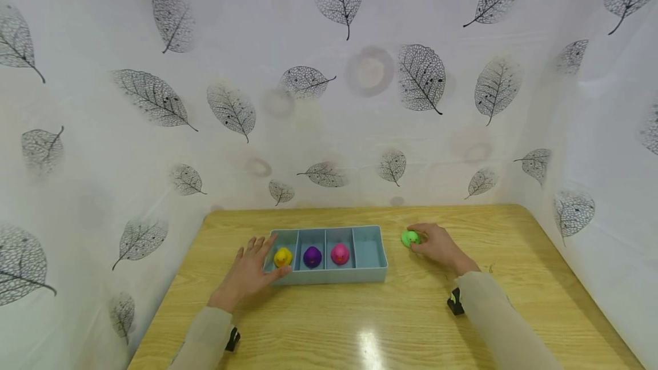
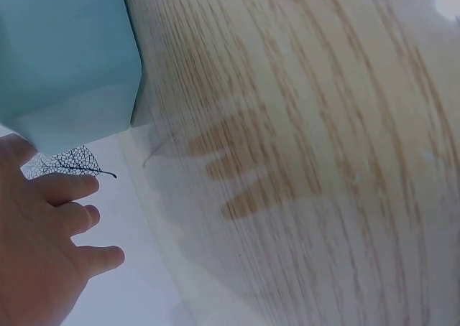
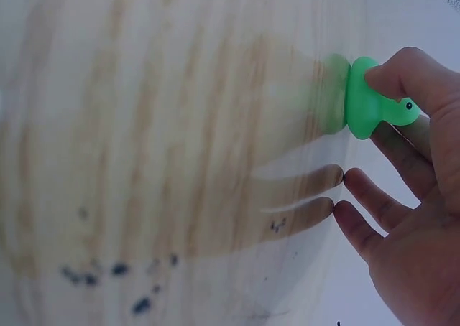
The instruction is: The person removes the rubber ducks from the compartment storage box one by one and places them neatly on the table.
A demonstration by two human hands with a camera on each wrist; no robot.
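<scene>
A light blue tray (image 1: 329, 276) with several compartments lies on the table. In its compartments from the left sit a yellow rubber duck (image 1: 283, 257), a purple rubber duck (image 1: 312, 256) and a pink rubber duck (image 1: 340, 254); the rightmost compartment (image 1: 369, 247) holds nothing. My left hand (image 1: 249, 272) rests at the tray's left end, fingers spread and fairly straight. To the right of the tray, my right hand (image 1: 438, 246) pinches a green rubber duck (image 3: 366, 100) between thumb and fingers. In the right wrist view this duck is at the table surface, two other fingertips touching the wood.
The wooden table (image 1: 329, 324) extends in front of the tray and on both sides. A white curtain (image 1: 329, 130) printed with leaves hangs behind and along the sides. Dark wrist devices (image 1: 455, 302) show beneath the sleeves.
</scene>
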